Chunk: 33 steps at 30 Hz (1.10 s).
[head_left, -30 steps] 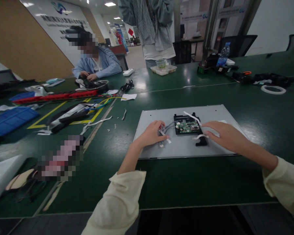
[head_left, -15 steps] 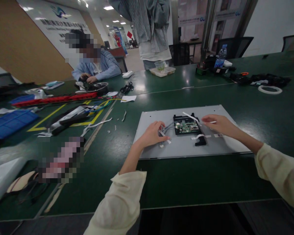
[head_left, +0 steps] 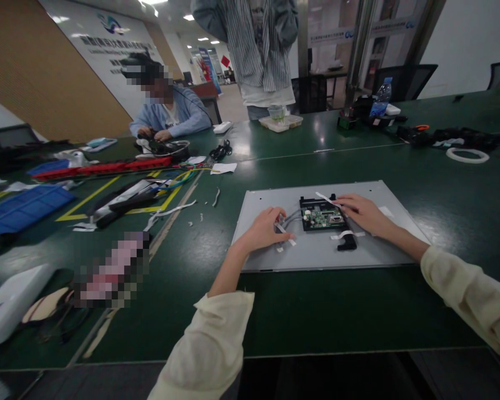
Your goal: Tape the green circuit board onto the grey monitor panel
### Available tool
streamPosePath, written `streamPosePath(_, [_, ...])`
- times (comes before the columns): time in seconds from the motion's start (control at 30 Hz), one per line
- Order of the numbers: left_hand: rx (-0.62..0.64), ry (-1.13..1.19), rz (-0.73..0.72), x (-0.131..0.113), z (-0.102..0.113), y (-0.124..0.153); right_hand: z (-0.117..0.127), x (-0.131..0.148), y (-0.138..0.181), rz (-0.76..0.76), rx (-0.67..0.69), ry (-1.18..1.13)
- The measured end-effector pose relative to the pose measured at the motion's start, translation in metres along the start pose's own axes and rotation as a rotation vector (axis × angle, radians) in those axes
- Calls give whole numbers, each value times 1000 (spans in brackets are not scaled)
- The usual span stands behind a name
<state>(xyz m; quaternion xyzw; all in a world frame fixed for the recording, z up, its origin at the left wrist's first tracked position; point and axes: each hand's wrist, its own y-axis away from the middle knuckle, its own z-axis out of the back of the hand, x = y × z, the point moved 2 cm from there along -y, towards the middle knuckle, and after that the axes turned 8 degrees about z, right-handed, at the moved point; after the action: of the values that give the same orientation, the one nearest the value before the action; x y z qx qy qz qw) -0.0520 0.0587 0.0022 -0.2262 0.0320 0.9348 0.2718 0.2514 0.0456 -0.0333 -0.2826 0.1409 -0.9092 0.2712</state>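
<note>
A grey metal panel (head_left: 312,253) lies flat on the green table in front of me. On it sits a green circuit board (head_left: 321,216) in a black frame, with grey wires (head_left: 291,218) running out of its left side and white tape strips across it. My left hand (head_left: 264,229) rests on the panel with its fingers curled on the grey wires and a white tape tab. My right hand (head_left: 360,212) lies at the board's right edge, fingers closed on the end of a white tape strip (head_left: 325,198). A small black part (head_left: 347,242) lies below the board.
A seated person (head_left: 166,114) works at the far left and a standing person (head_left: 260,53) is across the table. Red strips (head_left: 104,165), blue trays (head_left: 23,206), cables, a food box (head_left: 281,121), a water bottle (head_left: 380,97) and a white tape ring (head_left: 466,155) lie around.
My right hand moved left from the panel's right part to the board's right edge and took hold of the white tape strip. My left hand stayed on the wires.
</note>
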Motion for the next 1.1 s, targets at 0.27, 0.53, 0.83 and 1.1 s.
streamPosePath(0.27, [3, -4, -12, 1, -2, -2, -2, 0, 3, 40, -40, 37])
streamPosePath(0.53, [19, -56, -14, 0, -1, -2, -9, -1, 1, 96, 57, 231])
streamPosePath(0.83, [-48, -83, -31, -6, 1, -3, -1, 11, 4, 21, 43, 215])
streamPosePath(1.1, [-283, -177, 46, -5, 4, -6, 10, 67, 17, 371, 330, 93])
